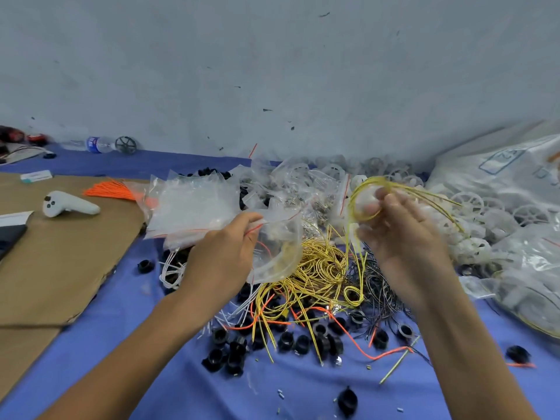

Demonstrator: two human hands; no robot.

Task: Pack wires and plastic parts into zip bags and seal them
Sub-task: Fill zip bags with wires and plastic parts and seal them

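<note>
My left hand (225, 250) pinches a clear zip bag (277, 251) with a red seal line by its top edge; the bag hangs open above the wire heap. My right hand (400, 234) grips a coil of yellow wire (360, 201) together with a white plastic part (365, 201), held up to the right of the bag. Beneath both hands lies a tangle of yellow wires (315, 268), with black wires (378, 286) beside it and orange wires (357, 341) trailing forward. Black plastic rings (291, 341) lie scattered on the blue cloth (188, 386).
A stack of empty zip bags (194, 207) sits left of centre. White plastic wheels (472, 204) pile at the right, beside large filled bags (515, 177). Brown cardboard (60, 253) holds a white controller (68, 204). An orange wire bundle (112, 189) and a water bottle (97, 144) lie behind.
</note>
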